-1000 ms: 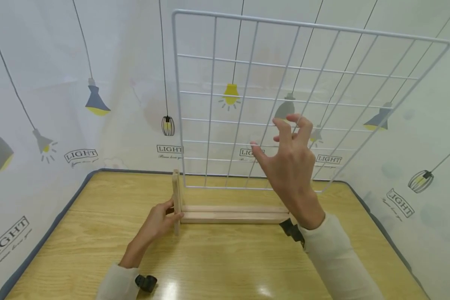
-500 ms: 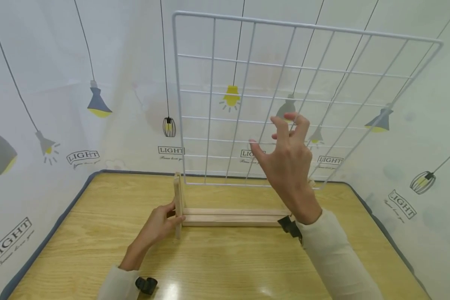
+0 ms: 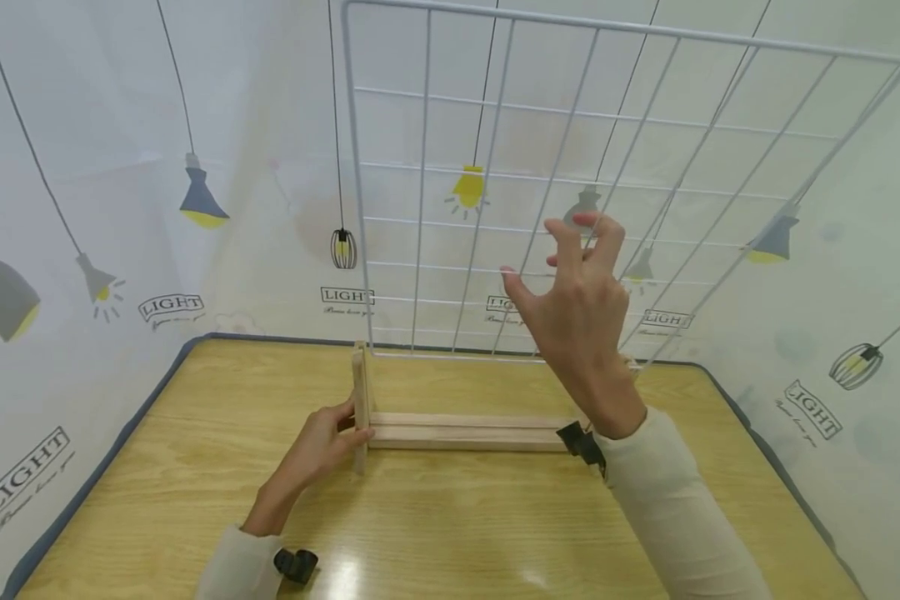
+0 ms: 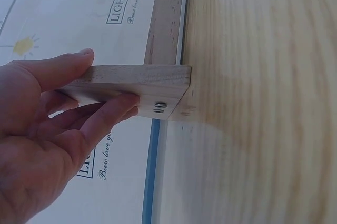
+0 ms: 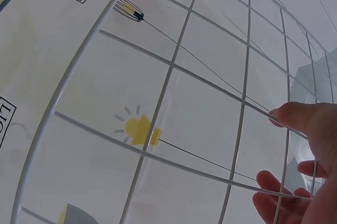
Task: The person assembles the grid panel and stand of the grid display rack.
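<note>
My left hand (image 3: 322,442) grips the left upright (image 3: 360,392) of a low wooden stand, thumb on one face and fingers on the other. Two dark screw heads (image 4: 160,105) show near the foot of that upright in the left wrist view. Pale wooden bars (image 3: 468,435) run rightward from it along the table. My right hand (image 3: 581,312) holds up a white wire grid panel (image 5: 171,65), its thumb against a wire and its fingers curled at the mesh. The panel leans above and behind the stand. My right forearm mostly hides the stand's right end.
A light wood-grain table (image 3: 450,525) with a blue-grey edge carries the stand. Behind and at both sides hangs a white sheet (image 3: 270,250) printed with lamps and lettering. A black strap mount (image 3: 296,566) sits at my left wrist.
The wire grid panel and my right hand have risen slightly relative to the stand. My left hand keeps its hold on the upright. The view has shifted a little.
</note>
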Available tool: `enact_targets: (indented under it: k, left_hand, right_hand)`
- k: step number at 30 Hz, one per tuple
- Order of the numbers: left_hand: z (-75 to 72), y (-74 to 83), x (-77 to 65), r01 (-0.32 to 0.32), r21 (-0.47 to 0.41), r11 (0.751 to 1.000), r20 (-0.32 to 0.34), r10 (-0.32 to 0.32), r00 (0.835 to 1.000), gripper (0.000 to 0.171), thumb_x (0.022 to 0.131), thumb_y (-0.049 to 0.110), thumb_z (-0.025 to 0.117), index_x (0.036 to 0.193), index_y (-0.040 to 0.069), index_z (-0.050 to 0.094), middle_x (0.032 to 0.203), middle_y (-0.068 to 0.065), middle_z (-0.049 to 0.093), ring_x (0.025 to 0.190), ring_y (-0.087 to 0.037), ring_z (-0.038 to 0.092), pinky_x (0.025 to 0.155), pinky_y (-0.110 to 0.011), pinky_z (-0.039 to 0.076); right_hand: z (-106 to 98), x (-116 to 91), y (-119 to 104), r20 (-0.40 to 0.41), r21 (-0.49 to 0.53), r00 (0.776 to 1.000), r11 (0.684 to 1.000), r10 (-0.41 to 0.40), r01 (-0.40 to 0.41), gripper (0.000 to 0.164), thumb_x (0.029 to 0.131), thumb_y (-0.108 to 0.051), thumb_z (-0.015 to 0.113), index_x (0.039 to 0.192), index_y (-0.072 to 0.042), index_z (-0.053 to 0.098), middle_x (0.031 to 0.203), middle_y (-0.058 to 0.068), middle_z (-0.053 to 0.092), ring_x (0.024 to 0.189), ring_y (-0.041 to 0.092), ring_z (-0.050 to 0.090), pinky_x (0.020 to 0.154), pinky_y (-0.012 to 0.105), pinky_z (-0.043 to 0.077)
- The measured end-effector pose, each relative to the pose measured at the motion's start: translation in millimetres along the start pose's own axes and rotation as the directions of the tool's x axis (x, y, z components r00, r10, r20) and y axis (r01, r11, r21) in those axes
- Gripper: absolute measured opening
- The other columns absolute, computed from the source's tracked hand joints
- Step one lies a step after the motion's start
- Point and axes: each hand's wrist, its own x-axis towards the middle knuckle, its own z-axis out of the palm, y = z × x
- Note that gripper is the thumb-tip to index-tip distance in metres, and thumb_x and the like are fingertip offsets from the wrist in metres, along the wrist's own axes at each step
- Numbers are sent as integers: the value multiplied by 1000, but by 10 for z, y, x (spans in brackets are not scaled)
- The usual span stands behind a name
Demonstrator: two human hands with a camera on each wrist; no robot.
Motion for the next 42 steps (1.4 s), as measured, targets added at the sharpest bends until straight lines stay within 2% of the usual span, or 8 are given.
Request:
enact_targets:
  k: [12,26,42]
  left_hand:
    - [-3,16,10,-27,22,999,2,27,1000,60,96,9,64,149,-5,37,132,-32,57,121,-46,57,83,-45,59]
    - [-5,14,11,-21,14,1000,3,21,1000,62,97,9,64,150,-3,35,137,-32,53,124,-46,55,85,-45,58]
    - [-2,13,-18,-4,21,1000,7,4,1000,63,97,10,64,151,-2,34,137,-31,53,125,-46,54,86,-45,58]
  right_hand:
    - [29,65,-23,25,-3,1000,1000,-11,11,55,82,-31,81,120,0,58,126,23,46,81,28,70,42,34,44]
    - [86,96,-45,46,14,999,1000,-2,1,55,82,-31,81,121,0,58,127,22,46,80,28,69,43,32,41]
    - [167,92,-37,72,16,997,1000,8,-9,56,80,-30,84,120,0,59,128,22,46,79,27,69,42,32,44]
